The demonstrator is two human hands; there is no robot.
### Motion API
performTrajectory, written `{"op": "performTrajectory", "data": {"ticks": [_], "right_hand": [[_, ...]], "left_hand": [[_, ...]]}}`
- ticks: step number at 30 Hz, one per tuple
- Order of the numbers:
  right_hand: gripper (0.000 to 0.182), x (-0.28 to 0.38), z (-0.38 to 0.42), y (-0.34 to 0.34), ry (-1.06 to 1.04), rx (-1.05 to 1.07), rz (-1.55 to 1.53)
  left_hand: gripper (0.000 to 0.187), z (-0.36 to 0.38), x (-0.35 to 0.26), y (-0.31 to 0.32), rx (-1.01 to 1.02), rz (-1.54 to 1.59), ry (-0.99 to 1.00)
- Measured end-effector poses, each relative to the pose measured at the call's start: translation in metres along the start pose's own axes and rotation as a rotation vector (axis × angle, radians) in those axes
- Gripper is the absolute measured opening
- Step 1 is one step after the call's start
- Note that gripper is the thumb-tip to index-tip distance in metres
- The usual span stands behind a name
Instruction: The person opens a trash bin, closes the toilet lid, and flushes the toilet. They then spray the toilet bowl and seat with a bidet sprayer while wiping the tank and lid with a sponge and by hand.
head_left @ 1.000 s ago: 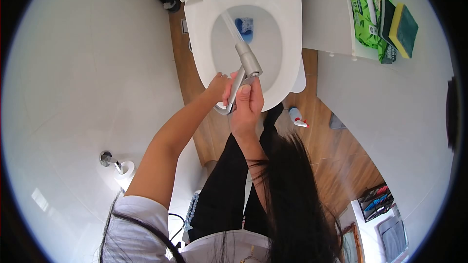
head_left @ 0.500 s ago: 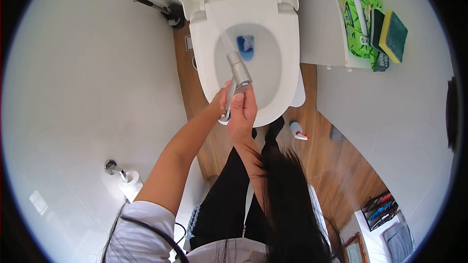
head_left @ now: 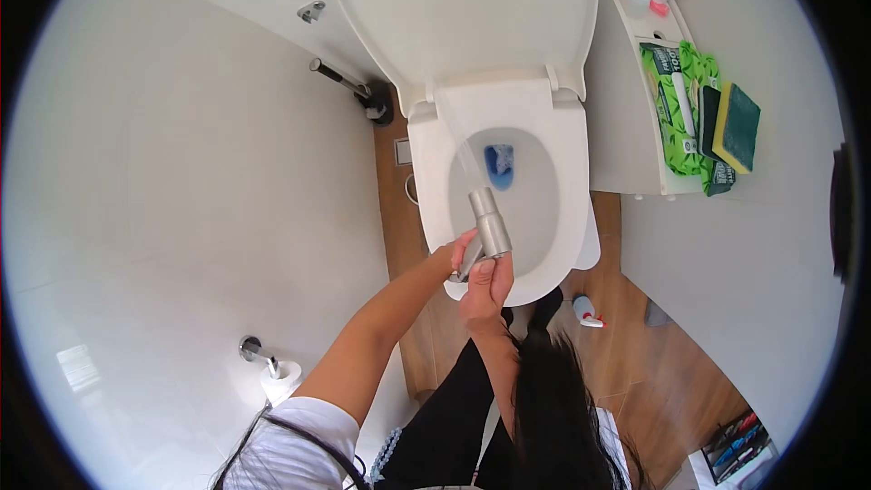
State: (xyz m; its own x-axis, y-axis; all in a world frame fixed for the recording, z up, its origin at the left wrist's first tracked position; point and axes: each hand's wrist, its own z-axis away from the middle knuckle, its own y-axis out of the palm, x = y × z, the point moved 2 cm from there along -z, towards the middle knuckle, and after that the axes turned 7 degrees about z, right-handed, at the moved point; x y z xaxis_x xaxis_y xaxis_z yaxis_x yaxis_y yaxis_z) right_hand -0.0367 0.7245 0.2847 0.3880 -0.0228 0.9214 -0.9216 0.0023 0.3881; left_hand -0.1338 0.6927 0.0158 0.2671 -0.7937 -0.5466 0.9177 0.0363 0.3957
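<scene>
Both my hands are wrapped around a brushed-metal bidet sprayer [head_left: 491,225] over the front of the toilet bowl. My left hand [head_left: 462,249] is closed at the handle, its fingers partly hidden behind the sprayer. My right hand [head_left: 488,292] grips just below the sprayer head, thumb on top. A pale jet of water [head_left: 461,145] runs from the nozzle up to the back of the white toilet seat [head_left: 573,195], near the left hinge. Blue foamy water [head_left: 499,166] lies in the bowl. Behind it the toilet lid [head_left: 467,14] stands raised.
A toilet brush [head_left: 375,104] stands left of the toilet. On the right, a white cabinet [head_left: 612,150] carries green wipe packs [head_left: 671,113], a sponge [head_left: 737,127] and bottles. A spray bottle [head_left: 585,310] is on the wooden floor, and a toilet roll [head_left: 282,379] hangs at left.
My view has tilted upward, showing more of the lid and cabinet top. The sprayer points farther back, and its jet now reaches the seat by the hinge. Both hands keep their hold.
</scene>
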Motion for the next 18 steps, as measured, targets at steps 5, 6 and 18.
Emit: {"op": "performTrajectory", "data": {"ticks": [5,6,18], "right_hand": [[0.039,0.002,-0.011,-0.008,0.098,-0.233,-0.092],[0.040,-0.003,-0.014,-0.017,0.153,-0.249,-0.055],[0.046,-0.027,-0.004,-0.053,0.279,-0.261,-0.013]], "left_hand": [[0.030,0.008,-0.071,0.000,0.199,-0.867,0.199],[0.025,0.012,-0.093,0.002,0.049,-0.722,0.279],[0.049,0.160,-0.516,0.128,-1.160,-1.307,1.796]]}}
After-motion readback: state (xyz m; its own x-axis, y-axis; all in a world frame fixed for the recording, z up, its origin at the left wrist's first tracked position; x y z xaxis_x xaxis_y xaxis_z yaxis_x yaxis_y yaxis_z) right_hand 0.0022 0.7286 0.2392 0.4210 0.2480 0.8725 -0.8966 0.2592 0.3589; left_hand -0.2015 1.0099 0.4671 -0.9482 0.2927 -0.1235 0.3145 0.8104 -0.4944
